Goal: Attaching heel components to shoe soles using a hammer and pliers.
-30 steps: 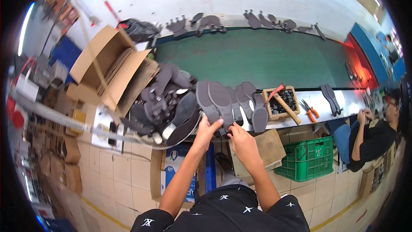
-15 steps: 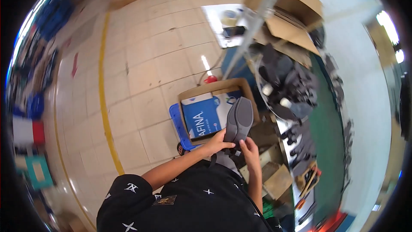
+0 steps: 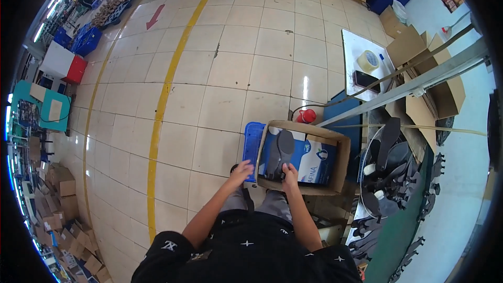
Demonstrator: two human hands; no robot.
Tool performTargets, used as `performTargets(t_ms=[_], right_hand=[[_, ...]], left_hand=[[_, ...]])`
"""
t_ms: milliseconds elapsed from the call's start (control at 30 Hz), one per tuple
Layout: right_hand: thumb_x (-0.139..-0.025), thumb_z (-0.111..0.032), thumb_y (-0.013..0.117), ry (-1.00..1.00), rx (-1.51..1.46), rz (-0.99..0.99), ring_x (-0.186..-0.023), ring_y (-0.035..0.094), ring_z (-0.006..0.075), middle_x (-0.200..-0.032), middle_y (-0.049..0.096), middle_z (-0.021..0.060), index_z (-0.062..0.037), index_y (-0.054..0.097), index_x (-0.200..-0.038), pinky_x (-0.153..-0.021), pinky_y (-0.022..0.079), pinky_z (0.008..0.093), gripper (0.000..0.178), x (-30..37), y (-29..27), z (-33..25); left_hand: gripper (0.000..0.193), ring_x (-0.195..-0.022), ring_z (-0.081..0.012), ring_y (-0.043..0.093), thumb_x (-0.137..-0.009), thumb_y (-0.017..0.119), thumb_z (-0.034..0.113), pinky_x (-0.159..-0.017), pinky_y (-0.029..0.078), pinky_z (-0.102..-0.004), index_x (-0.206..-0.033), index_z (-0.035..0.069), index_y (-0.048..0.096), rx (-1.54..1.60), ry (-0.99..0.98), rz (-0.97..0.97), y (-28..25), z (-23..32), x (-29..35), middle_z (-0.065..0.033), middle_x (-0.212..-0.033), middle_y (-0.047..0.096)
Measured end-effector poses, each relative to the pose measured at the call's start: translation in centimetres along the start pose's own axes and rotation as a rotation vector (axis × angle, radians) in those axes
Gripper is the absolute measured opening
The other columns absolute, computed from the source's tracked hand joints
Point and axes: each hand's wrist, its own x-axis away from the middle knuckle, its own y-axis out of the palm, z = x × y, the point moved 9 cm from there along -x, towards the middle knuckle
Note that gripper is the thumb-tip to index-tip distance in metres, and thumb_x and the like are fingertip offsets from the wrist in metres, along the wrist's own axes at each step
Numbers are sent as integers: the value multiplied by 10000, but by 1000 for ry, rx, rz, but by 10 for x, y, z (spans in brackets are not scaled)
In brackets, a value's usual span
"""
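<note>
My right hand (image 3: 290,174) is closed on the near end of a pair of dark grey shoe soles (image 3: 281,149), thumb on top. The soles are above the left part of an open cardboard box (image 3: 343,165); whether they touch anything inside it I cannot tell. Blue-and-white printed cardboard (image 3: 317,160) shows inside the box. My left hand (image 3: 242,171) is apart from the soles, over the near end of a blue plastic crate (image 3: 252,144). It holds nothing, and its slightly blurred fingers are spread.
To the right, a round tray (image 3: 373,149) is heaped with dark soles, beside a green work surface (image 3: 401,230). A slanting metal post (image 3: 408,94) crosses before a white table (image 3: 361,47) with a tape roll (image 3: 368,61) and phone (image 3: 365,80). A red object (image 3: 306,116) is behind the box.
My left hand has let go of the soles and moved left. My right hand still holds them, now over the box's left side. The view has swung, showing more floor on the left.
</note>
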Motion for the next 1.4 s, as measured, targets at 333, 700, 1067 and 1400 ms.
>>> performTargets(t_ms=[333, 700, 1067, 1400], right_hand=[[-960, -85, 608, 39, 120, 81, -862, 567, 102, -940, 644, 7, -31, 637, -1035, -788, 439, 231, 97, -90, -32, 61], [-933, -225, 654, -101, 770, 316, -941, 686, 300, -965, 710, 199, 27, 631, -1080, -824, 519, 397, 293, -89, -20, 68], [-947, -378, 550, -97, 1576, 124, -921, 672, 413, -1013, 706, 192, -45, 696, -997, -823, 545, 492, 367, -47, -18, 3], [-975, -264, 555, -424, 608, 756, -661, 676, 177, -753, 702, 118, 13, 647, -941, -627, 530, 328, 294, 219, -169, -46]], left_hand=[[442, -998, -246, 615, -952, 553, 385, -810, 483, -423, -1319, 142, 512, 108, -802, 489, -219, -244, 239, -78, -1210, 618], [377, -812, -226, 638, -971, 524, 320, -731, 502, -369, -1227, 48, 570, -235, -469, 286, -252, -228, 366, -119, -978, 669], [336, -763, -200, 621, -985, 498, 270, -671, 499, -335, -1202, 28, 580, -751, -373, 100, -286, -157, 130, -114, -902, 661], [279, -672, -161, 591, -974, 463, 100, -610, 498, -282, -1220, 24, 570, -598, 496, 53, -72, 50, -45, -80, -831, 638]])
